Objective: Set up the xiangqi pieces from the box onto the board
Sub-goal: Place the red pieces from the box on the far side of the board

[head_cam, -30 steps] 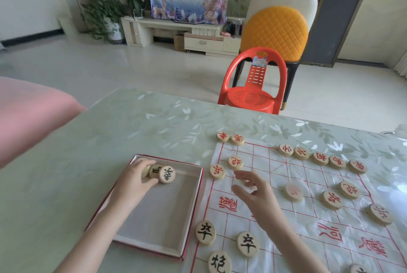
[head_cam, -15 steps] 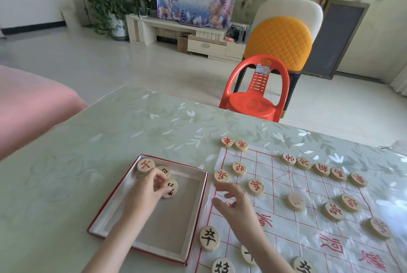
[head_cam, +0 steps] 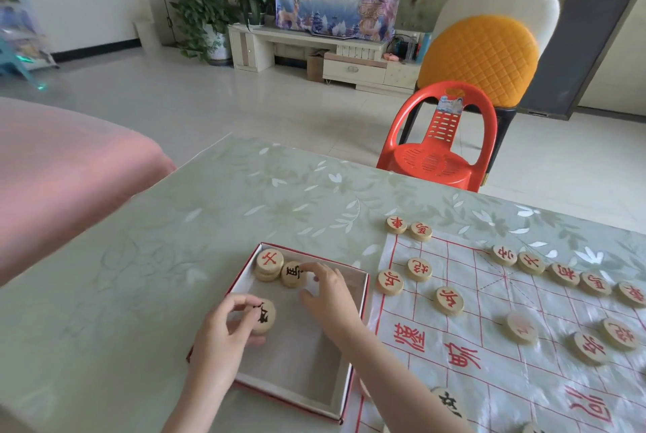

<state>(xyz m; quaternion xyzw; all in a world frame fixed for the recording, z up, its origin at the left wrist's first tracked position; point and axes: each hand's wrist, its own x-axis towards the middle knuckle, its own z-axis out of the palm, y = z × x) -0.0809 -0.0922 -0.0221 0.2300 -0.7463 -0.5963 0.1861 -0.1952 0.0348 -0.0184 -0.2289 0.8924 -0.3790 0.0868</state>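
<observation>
The xiangqi pieces are pale wooden discs, each with a red or black character on its face. We see red ones set out on the board (head_cam: pixel 507 355), a thin white sheet with red grid lines that lies toward the table's right edge: a far row, and several more scattered nearer us. Two red pieces (head_cam: pixel 408 227) sit just off the board's far left corner, on the table (head_cam: pixel 146 258) itself. One black piece (head_cam: pixel 449 401) shows at the board's near edge, partly hidden by our right forearm.

Our left hand (head_cam: pixel 223 331) is curled, thumb and fingers pinching a black-marked piece (head_cam: pixel 264 316) inside the box (head_cam: pixel 363 306). Our right hand (head_cam: pixel 328 296) reaches into the box too, fingers loosely bent and spread, fingertips touching a dark-marked piece (head_cam: pixel 293 273); it grips nothing that we can make out.

The box is a shallow white tray with a red rim, just left of the board. In its far left corner stands a short stack topped by a red piece (head_cam: pixel 269 259), touching the piece under our right hand.
</observation>
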